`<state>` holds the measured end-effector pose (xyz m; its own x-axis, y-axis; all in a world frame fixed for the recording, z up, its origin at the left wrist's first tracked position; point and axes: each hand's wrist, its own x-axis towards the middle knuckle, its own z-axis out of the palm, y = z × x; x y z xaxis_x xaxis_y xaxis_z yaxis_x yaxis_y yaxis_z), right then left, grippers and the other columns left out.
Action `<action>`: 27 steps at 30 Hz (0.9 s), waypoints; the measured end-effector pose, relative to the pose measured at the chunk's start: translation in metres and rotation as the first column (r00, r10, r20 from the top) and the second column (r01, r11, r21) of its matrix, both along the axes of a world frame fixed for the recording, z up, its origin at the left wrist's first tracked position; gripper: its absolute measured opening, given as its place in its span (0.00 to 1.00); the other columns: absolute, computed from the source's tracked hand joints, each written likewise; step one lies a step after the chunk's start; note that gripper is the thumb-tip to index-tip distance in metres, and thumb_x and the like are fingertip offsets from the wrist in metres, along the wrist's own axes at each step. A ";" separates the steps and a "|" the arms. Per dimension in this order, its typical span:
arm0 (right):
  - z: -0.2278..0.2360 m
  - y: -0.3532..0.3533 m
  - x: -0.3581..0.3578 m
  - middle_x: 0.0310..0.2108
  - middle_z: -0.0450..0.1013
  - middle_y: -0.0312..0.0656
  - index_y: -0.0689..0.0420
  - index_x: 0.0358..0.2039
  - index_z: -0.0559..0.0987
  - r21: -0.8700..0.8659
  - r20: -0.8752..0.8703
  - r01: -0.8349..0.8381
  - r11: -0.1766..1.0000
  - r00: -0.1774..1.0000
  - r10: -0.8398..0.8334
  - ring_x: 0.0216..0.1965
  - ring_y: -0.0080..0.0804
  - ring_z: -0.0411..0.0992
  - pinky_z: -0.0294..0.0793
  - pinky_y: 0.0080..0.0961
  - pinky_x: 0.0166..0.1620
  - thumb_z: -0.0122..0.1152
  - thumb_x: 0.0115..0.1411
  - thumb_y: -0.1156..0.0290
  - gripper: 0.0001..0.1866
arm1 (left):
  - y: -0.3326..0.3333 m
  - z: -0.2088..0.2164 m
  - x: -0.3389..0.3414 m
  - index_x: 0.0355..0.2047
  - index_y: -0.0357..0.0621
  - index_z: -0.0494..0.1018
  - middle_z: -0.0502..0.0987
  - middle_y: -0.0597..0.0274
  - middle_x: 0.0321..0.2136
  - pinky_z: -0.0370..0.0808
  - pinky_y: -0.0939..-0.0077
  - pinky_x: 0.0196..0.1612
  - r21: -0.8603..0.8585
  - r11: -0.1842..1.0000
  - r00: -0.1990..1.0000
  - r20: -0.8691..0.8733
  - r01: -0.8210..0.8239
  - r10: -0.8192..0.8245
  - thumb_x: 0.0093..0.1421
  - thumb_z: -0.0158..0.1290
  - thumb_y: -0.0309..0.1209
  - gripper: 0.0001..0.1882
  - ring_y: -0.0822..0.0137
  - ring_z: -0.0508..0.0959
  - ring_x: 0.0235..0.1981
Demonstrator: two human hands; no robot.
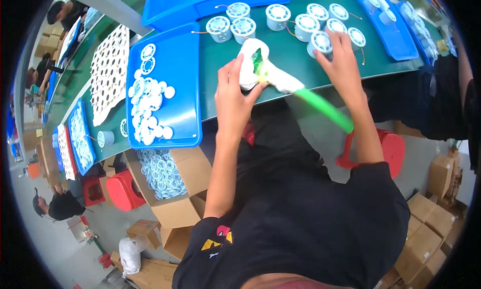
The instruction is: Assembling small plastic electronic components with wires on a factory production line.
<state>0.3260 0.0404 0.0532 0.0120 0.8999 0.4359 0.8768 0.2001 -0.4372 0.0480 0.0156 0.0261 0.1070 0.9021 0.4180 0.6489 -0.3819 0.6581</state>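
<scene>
My left hand point(234, 96) is curled around a white plastic spool point(249, 63) at the near edge of the green belt point(280, 56), thumb and fingers closed on its lower side. A green-handled tool point(320, 106) wrapped in white cloth at its head lies across that spool; its long axis runs from the spool down and to my right, off the near edge of the belt and out over my lap, and I cannot tell which of my fingers, if any, bears its weight. My right hand point(340, 63) is further in on the belt, fingers bent down onto another white spool point(319, 42) at the near end of a cluster of the same spools point(295, 21) that reaches toward the far edge; it seems to pinch that spool's rim, though the grip itself is hidden under the knuckles. So the wrapped spool lies just left of my right fingers, and the left hand is nearer to it. At the belt's left side a blue tray point(183, 88) holds loose white round discs point(148, 108), with a white perforated sheet point(109, 71) beyond it. Below the belt's near edge sits an open brown carton point(173, 209) of pale rings point(163, 171), beside a red stool point(123, 189); more brown cartons point(426, 229) are stacked at my right.
</scene>
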 end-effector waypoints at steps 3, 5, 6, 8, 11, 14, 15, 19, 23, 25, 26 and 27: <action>0.023 -0.008 -0.013 0.56 0.68 0.58 0.63 0.62 0.71 0.135 0.141 0.042 0.990 0.988 -0.061 0.52 0.58 0.74 0.76 0.44 0.53 0.72 0.61 0.65 0.32 | -0.014 0.001 0.039 0.69 0.44 0.64 0.70 0.47 0.56 0.80 0.54 0.48 -0.035 0.969 0.969 0.017 -0.245 0.246 0.55 0.72 0.35 0.44 0.43 0.79 0.50; 0.016 -0.024 -0.024 0.58 0.67 0.57 0.61 0.60 0.74 0.064 0.121 -0.057 0.996 0.991 0.049 0.53 0.57 0.73 0.74 0.46 0.54 0.72 0.60 0.64 0.30 | -0.017 0.001 0.058 0.68 0.42 0.65 0.71 0.45 0.55 0.79 0.54 0.51 -0.041 0.959 0.955 0.083 -0.282 0.284 0.59 0.69 0.33 0.39 0.41 0.78 0.53; 0.009 -0.034 -0.027 0.59 0.67 0.56 0.61 0.59 0.75 0.026 0.147 -0.115 0.993 0.983 0.110 0.54 0.56 0.72 0.74 0.47 0.54 0.73 0.60 0.64 0.29 | -0.017 0.002 0.062 0.68 0.40 0.65 0.74 0.42 0.54 0.79 0.55 0.52 0.001 0.971 0.965 0.111 -0.240 0.238 0.64 0.64 0.33 0.35 0.43 0.79 0.53; 0.001 -0.041 -0.029 0.60 0.68 0.52 0.59 0.58 0.77 0.017 0.181 -0.123 0.992 0.976 0.118 0.55 0.51 0.71 0.71 0.46 0.56 0.73 0.59 0.66 0.27 | -0.011 -0.004 0.056 0.67 0.39 0.65 0.75 0.41 0.53 0.79 0.56 0.53 -0.051 0.984 0.952 0.248 -0.172 0.179 0.66 0.63 0.34 0.33 0.46 0.80 0.52; -0.016 -0.041 -0.012 0.61 0.68 0.46 0.54 0.56 0.80 0.080 0.179 -0.086 0.993 0.981 0.071 0.55 0.46 0.71 0.69 0.43 0.57 0.74 0.57 0.70 0.24 | 0.008 -0.007 0.036 0.66 0.37 0.65 0.77 0.38 0.52 0.78 0.57 0.53 -0.191 0.980 0.899 0.418 -0.055 0.132 0.69 0.59 0.33 0.29 0.49 0.81 0.50; -0.027 -0.033 -0.010 0.60 0.68 0.45 0.53 0.54 0.82 0.154 0.150 -0.074 0.985 0.987 0.051 0.54 0.44 0.71 0.68 0.43 0.57 0.76 0.55 0.70 0.24 | 0.050 -0.011 0.022 0.66 0.38 0.64 0.74 0.39 0.56 0.75 0.53 0.56 -0.098 0.990 0.951 0.281 -0.105 0.128 0.66 0.60 0.31 0.31 0.46 0.77 0.55; -0.030 -0.031 -0.010 0.60 0.68 0.45 0.53 0.54 0.82 0.156 0.151 -0.087 0.984 0.986 0.064 0.54 0.44 0.71 0.68 0.43 0.57 0.76 0.55 0.70 0.24 | 0.064 -0.010 0.019 0.67 0.38 0.64 0.73 0.39 0.58 0.74 0.52 0.58 -0.064 0.993 0.955 0.275 -0.098 0.112 0.65 0.61 0.30 0.32 0.45 0.76 0.57; -0.044 -0.023 0.000 0.60 0.68 0.45 0.51 0.53 0.83 0.215 0.130 -0.120 0.969 0.987 0.093 0.51 0.40 0.73 0.68 0.41 0.55 0.78 0.53 0.69 0.25 | 0.100 -0.005 0.016 0.69 0.41 0.62 0.71 0.41 0.60 0.73 0.54 0.62 0.045 0.997 0.988 0.144 -0.059 0.052 0.60 0.64 0.27 0.37 0.39 0.75 0.59; -0.046 -0.018 0.009 0.58 0.68 0.45 0.50 0.52 0.83 0.226 0.143 -0.176 0.958 0.979 0.146 0.48 0.38 0.74 0.68 0.38 0.52 0.79 0.52 0.69 0.25 | 0.094 -0.003 0.006 0.65 0.41 0.69 0.75 0.44 0.58 0.73 0.58 0.61 -0.042 0.998 0.989 0.141 -0.036 0.042 0.58 0.67 0.31 0.35 0.44 0.76 0.58; -0.048 -0.017 0.010 0.58 0.69 0.45 0.50 0.52 0.83 0.232 0.147 -0.170 0.958 0.979 0.138 0.48 0.38 0.74 0.68 0.38 0.52 0.79 0.52 0.69 0.25 | 0.071 -0.005 -0.002 0.61 0.42 0.71 0.74 0.46 0.54 0.74 0.58 0.59 -0.020 0.994 0.987 0.116 -0.110 0.112 0.56 0.68 0.31 0.33 0.46 0.76 0.57; -0.051 -0.019 0.010 0.57 0.69 0.45 0.50 0.52 0.84 0.239 0.148 -0.155 0.959 0.981 0.122 0.47 0.37 0.74 0.68 0.38 0.51 0.79 0.53 0.69 0.25 | 0.055 -0.004 -0.006 0.61 0.42 0.71 0.74 0.47 0.53 0.74 0.58 0.58 -0.032 0.988 0.984 0.092 -0.152 0.154 0.56 0.69 0.31 0.33 0.46 0.75 0.56; -0.052 -0.020 0.009 0.58 0.69 0.45 0.50 0.52 0.84 0.245 0.153 -0.146 0.959 0.982 0.110 0.48 0.38 0.74 0.68 0.38 0.52 0.79 0.52 0.69 0.25 | 0.040 -0.003 -0.010 0.59 0.41 0.71 0.72 0.47 0.53 0.73 0.58 0.59 -0.036 0.983 0.981 0.060 -0.180 0.182 0.54 0.70 0.30 0.33 0.47 0.73 0.56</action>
